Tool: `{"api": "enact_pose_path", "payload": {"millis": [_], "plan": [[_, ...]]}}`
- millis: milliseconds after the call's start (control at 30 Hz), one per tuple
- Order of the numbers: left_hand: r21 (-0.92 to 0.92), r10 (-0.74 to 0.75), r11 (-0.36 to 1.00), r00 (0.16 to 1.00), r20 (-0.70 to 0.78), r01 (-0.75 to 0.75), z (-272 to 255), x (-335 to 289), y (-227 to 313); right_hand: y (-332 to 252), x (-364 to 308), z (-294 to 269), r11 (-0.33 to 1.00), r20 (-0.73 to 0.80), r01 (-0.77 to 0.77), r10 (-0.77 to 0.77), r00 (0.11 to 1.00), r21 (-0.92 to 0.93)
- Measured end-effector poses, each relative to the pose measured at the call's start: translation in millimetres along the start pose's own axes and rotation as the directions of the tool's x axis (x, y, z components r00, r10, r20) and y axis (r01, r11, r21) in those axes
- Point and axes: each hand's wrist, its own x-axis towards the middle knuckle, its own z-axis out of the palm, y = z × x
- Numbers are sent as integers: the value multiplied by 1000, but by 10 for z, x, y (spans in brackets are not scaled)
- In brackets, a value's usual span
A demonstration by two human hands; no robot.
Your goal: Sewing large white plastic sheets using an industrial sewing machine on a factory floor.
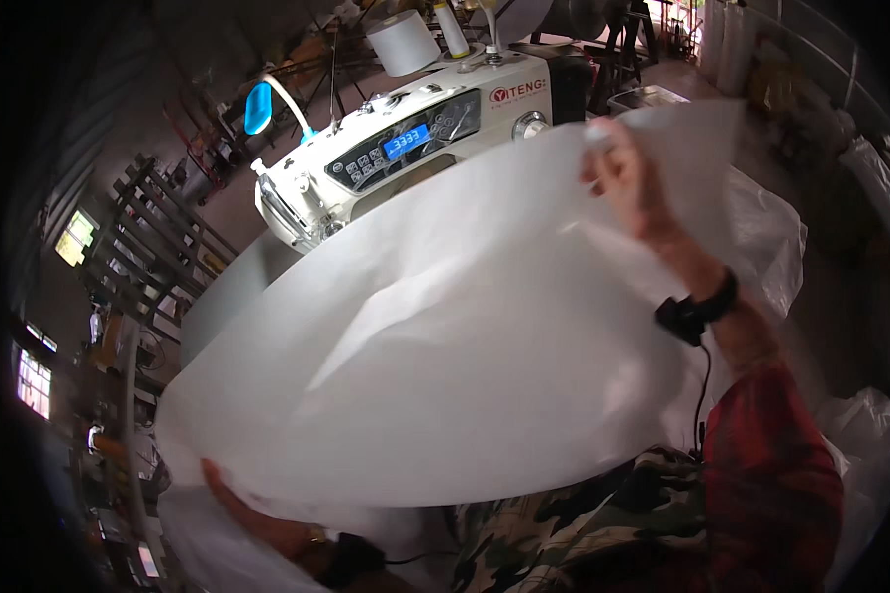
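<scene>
A large sheet of thin white fabric [445,336] is spread out in the air in front of me, covering most of the table. My right hand [623,183] grips its far upper corner, close to the white sewing machine [405,138]. My left hand [257,519] holds the near lower edge, mostly hidden under the sheet. Both wrists carry black bands with a cable.
The sewing machine has a lit blue display and a blue lamp [258,107] on a bent neck. White thread cones [402,42] stand on top. More white material [865,445] lies at the right. Shelving racks [153,247] stand at the left.
</scene>
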Motion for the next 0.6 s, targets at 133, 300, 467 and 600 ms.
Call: {"api": "enact_pose_path", "payload": {"millis": [133,300,467,600], "plan": [[785,607,-56,604,517,-617,-547,455,539,-74,-692,609,840,181,369,-323,929,-398],[848,535,277,806,254,-452,-697,580,1146,-399,-1233,1014,882,750,319,58,659,-348],[903,496,229,842,214,-364,-1004,908,1373,-405,-1115,1474,672,462,737,-634,620,-68],[820,473,-363,670,572,-443,-1524,1269,1526,-223,-890,1747,506,521,850,-691,501,-148]]}}
